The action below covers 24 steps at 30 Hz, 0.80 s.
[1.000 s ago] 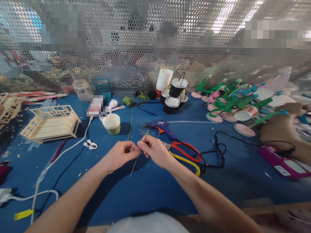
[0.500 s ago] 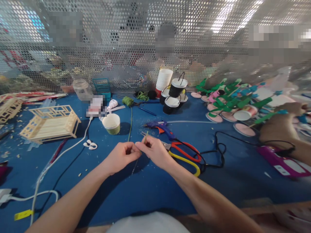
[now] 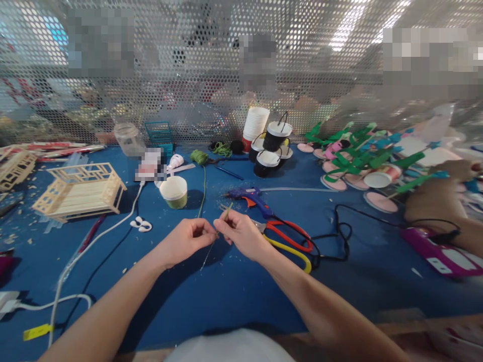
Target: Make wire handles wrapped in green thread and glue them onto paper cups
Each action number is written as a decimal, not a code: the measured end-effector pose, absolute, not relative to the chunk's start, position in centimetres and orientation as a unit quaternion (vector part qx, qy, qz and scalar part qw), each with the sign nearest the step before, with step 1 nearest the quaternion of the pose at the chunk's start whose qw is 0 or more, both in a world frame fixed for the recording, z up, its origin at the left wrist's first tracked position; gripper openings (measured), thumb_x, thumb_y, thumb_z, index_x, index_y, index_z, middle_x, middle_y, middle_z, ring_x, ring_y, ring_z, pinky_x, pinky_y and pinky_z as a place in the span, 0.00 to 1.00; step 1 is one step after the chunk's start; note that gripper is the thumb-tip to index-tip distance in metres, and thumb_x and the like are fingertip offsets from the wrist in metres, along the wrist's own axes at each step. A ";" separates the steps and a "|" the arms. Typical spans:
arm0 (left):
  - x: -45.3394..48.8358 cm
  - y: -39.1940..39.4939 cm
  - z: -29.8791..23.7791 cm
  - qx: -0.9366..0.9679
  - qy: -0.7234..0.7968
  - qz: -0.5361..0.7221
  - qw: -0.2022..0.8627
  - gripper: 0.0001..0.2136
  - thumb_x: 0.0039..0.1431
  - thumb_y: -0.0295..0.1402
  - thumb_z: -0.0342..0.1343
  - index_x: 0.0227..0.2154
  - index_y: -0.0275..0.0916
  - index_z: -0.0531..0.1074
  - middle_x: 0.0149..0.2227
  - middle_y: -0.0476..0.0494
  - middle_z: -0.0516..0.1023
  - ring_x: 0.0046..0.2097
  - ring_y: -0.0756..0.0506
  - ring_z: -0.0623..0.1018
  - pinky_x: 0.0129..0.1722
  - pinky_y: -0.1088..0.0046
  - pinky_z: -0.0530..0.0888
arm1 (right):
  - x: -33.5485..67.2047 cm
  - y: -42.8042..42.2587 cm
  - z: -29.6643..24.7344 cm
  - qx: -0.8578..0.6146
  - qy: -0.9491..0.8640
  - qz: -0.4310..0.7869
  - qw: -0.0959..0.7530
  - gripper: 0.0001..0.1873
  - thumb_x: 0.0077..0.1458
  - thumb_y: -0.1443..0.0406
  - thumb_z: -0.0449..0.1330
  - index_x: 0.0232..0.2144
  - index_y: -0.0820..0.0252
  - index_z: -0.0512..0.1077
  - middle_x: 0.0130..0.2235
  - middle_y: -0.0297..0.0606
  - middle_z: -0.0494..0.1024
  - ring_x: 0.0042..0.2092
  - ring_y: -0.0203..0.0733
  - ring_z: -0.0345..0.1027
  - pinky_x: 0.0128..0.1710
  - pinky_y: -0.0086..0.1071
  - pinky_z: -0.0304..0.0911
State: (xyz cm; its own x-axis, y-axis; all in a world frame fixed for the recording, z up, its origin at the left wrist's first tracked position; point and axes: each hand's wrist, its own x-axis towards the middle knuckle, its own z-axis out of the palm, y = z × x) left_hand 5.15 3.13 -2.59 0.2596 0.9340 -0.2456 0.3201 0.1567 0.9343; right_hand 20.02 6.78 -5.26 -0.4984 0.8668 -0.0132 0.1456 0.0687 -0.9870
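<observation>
My left hand (image 3: 192, 241) pinches a thin green yarn (image 3: 204, 193) at its fingertips; the strand runs back over the table to a green yarn ball (image 3: 199, 157). Close beside it, my right hand (image 3: 241, 231) is closed on the yarn too, and a short green end pokes up above its fingers. A fine strand hangs below the left fingertips. Scissors with red and yellow handles (image 3: 289, 236) lie by my right hand, their blades partly hidden behind it. Beyond them rests a blue glue gun (image 3: 251, 197). A paper cup (image 3: 173, 192) wrapped in green stands behind my left hand.
A small wooden-stick bed (image 3: 83, 191) and a white cable (image 3: 101, 236) lie on the left. Black cups with handles (image 3: 267, 163) stand at the back. Green flower pieces on pink discs (image 3: 350, 166) crowd the right, near a purple box (image 3: 437, 251) and another person's arm (image 3: 433, 206).
My hands have drawn slightly apart at the fingertips, the left shifting a little left. The hanging strand has swung slightly leftward. Both hands still grip the yarn.
</observation>
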 end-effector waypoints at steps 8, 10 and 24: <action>5.2 3.1 -2.5 0.601 0.544 0.277 0.516 0.08 0.47 0.33 0.50 0.20 0.35 0.62 0.19 0.56 0.58 0.23 0.55 0.57 0.23 0.78 0.55 | 20.0 6.9 -5.6 -0.400 -0.689 0.509 0.325 0.13 0.49 0.58 0.53 0.19 0.59 0.59 0.17 0.26 0.58 0.19 0.30 0.50 0.19 0.26 0.48; 5.3 3.1 -2.6 0.600 0.541 0.280 0.519 0.08 0.47 0.33 0.50 0.19 0.34 0.62 0.19 0.56 0.58 0.23 0.55 0.57 0.23 0.78 0.56 | 19.9 6.9 -5.6 -0.404 -0.694 0.498 0.326 0.14 0.48 0.58 0.53 0.18 0.59 0.59 0.17 0.27 0.59 0.20 0.30 0.50 0.19 0.26 0.48; 5.4 3.0 -2.8 0.601 0.542 0.281 0.515 0.08 0.46 0.34 0.51 0.19 0.35 0.62 0.19 0.55 0.58 0.23 0.55 0.57 0.22 0.78 0.56 | 19.7 6.8 -5.5 -0.447 -0.710 0.439 0.321 0.17 0.46 0.57 0.54 0.14 0.59 0.56 0.17 0.28 0.56 0.21 0.30 0.48 0.20 0.27 0.47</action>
State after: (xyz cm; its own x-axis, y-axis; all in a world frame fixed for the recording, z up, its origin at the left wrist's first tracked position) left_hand 5.36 2.97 -2.80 0.2534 0.9419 -0.2206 0.3616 0.1193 0.9247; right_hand 19.71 6.76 -5.55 -0.3931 0.9173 0.0632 0.3525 0.2138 -0.9111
